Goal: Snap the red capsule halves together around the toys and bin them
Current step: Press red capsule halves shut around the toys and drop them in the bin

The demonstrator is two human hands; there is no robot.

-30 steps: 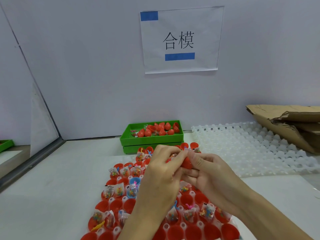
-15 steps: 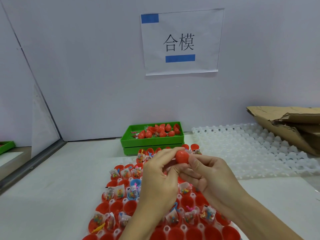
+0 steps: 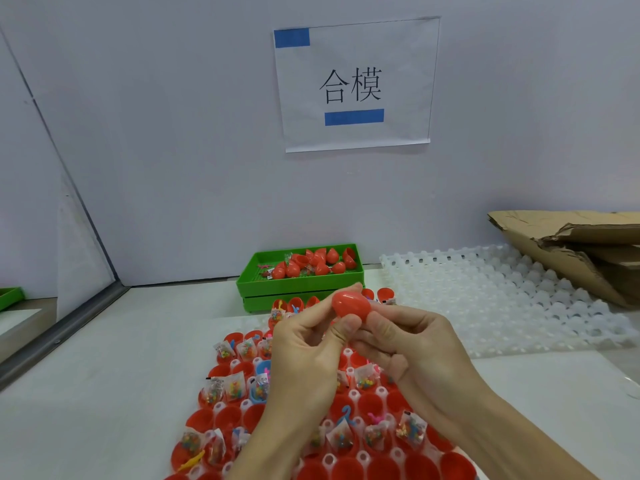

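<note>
You are pinching the closed red capsule (image 3: 350,305) with both your left hand (image 3: 304,355) and right hand (image 3: 415,351), in front of the green bin (image 3: 301,284).

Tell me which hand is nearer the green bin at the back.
Left, narrowly. The left hand sits in front of the green bin, its fingertips nearly below the front wall. The right hand sits farther right. Both pinch the red capsule.

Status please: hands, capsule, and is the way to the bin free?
Left hand and right hand both pinch the red capsule, which looks closed. Held above the tray of capsule halves. Nothing between it and the green bin.
</note>
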